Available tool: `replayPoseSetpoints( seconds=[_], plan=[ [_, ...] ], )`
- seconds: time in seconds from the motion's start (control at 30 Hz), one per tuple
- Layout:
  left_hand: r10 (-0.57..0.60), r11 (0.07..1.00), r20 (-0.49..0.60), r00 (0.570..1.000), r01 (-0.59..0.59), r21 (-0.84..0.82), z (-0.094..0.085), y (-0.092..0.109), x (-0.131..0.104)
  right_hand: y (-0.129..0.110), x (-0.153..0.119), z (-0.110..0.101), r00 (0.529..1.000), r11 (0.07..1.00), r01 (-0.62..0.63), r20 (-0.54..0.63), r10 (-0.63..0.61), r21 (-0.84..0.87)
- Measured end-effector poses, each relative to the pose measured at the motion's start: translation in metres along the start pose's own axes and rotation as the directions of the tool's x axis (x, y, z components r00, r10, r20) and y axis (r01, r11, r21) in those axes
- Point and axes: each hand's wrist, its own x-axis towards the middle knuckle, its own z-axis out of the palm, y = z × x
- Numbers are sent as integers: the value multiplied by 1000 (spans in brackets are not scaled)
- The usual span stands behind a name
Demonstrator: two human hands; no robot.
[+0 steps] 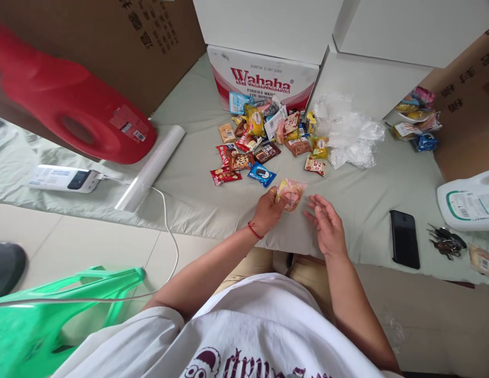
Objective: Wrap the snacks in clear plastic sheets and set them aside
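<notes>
Near the front edge of the cloth-covered surface, my left hand is closed on a pink and yellow packaged snack. Just to its right, my right hand is open, with its fingers apart and nothing in them. Beyond my hands lies a loose pile of small wrapped snacks, in red, brown, yellow and blue wrappers. A blue packet is the nearest of these to my left hand. Crumpled clear plastic bags lie to the right of the pile.
A Wahaha carton stands behind the pile. On the left are a red jug, a plastic film roll and a power bank. To the right lie a phone, keys, a white bottle and more packets.
</notes>
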Motion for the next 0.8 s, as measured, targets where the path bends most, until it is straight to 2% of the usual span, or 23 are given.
replayPoseSetpoints(
  seconds=[0.07, 0.13, 0.2, 0.27, 0.33, 0.4, 0.5, 0.57, 0.67, 0.8],
  plan=[
    [-13, 980, 62, 998, 25, -199, 8, 1, 1, 0, -2, -1, 994, 996, -71, 89, 66, 50],
    [9, 984, 68, 998, 3, -180, 22, 0, 3, 0, -5, -1, 987, 990, -110, 129, 98, 87],
    [39, 998, 72, 997, -36, -52, 39, -2, 9, -1, -6, -5, 994, 991, -109, 26, 107, 78],
    [83, 996, 134, 988, -88, 33, 56, -5, 19, -4, -5, -16, 988, 994, -99, -118, 104, 45],
    [144, 986, 203, 968, -158, 56, 71, -9, 30, -11, 1, -39, 971, 996, -87, -223, 85, 0],
    [223, 967, 245, 943, -246, 64, 82, -13, 40, -23, 17, -73, 938, 996, -71, -344, 45, -62],
    [337, 927, 290, 896, -370, 67, 88, -19, 48, -48, 63, -132, 839, 984, -66, -543, -34, -165],
    [380, 911, 312, 871, -411, 36, 86, -21, 49, -66, 104, -171, 777, 969, -93, -625, -72, -228],
    [370, 924, 309, 876, -380, -29, 80, -20, 48, -88, 168, -216, 722, 932, -161, -682, -114, -325],
    [331, 943, 310, 891, -325, -73, 75, -18, 47, -106, 238, -251, 697, 849, -177, -672, -249, -498]
  ],
)
